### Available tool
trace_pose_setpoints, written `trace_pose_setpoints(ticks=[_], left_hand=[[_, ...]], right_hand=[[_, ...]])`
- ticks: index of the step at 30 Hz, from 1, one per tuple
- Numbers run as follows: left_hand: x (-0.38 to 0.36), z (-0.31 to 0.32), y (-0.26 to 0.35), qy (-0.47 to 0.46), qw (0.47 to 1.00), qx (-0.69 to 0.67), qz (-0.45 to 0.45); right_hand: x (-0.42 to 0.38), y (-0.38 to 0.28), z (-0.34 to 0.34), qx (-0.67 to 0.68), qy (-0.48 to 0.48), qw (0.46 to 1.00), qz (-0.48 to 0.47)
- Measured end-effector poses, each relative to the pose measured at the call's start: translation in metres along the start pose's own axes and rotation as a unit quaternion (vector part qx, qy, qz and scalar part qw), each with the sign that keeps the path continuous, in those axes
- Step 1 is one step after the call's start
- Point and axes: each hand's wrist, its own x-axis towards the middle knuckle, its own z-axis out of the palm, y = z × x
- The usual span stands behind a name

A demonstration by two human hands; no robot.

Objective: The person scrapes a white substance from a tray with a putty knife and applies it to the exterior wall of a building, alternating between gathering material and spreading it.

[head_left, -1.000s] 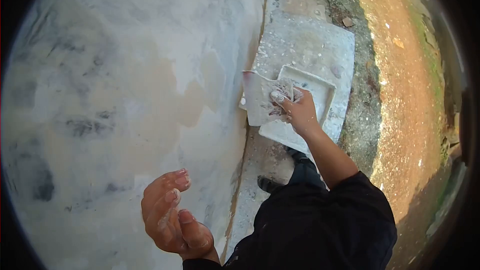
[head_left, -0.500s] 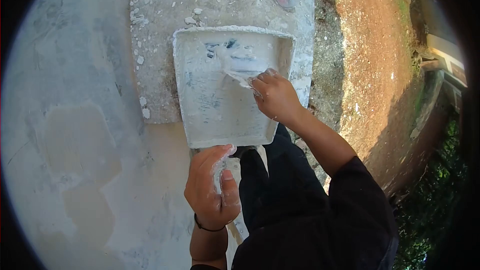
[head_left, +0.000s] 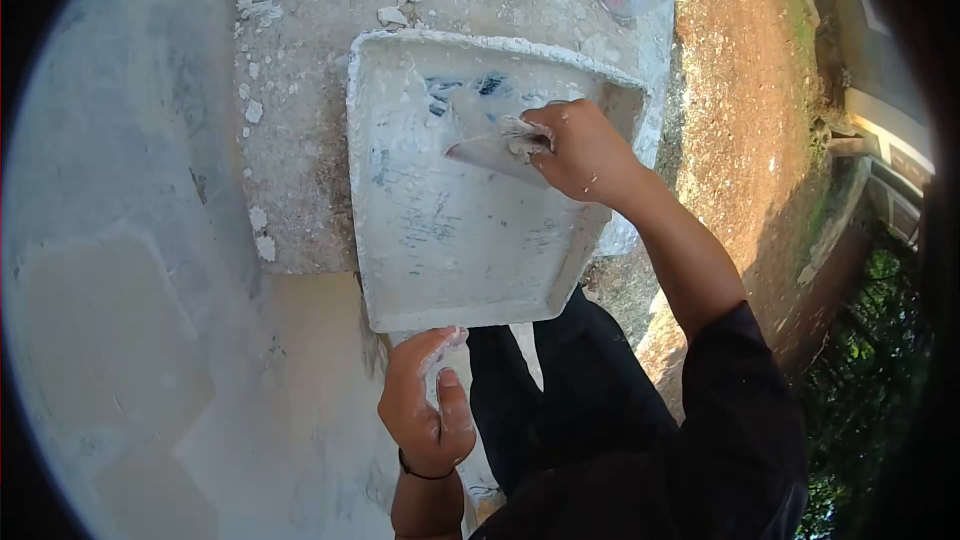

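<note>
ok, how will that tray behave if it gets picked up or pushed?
Probably stiff: the tray shows raised walls that keep their shape. Likely light for its size, as only a thin smear of white paste shows inside. It might tip if pressed at the near end, which appears to jut past the spattered board.

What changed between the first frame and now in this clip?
The right hand has brought the flat scraper from beside the wall, over the tray's edge, down into the tray. The left hand has moved from in front of the wall to the tray's near rim. The right hand's grip on the scraper stayed.
</note>
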Motion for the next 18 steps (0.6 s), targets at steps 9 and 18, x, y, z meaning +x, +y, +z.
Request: trace_pose_setpoints(ticks=[9,18], left_hand=[[-0.005,0.011,-0.015,0.008,1.000,-0.022,-0.001],[-0.009,0.022,-0.012,0.012,0.999,-0.039,0.005]], right_hand=[[-0.026,-0.005,-0.017,-0.152,0.049,0.977,-0.139],[-0.061,-0.008,0.018,-0.223,0.097,0.941,-0.237]])
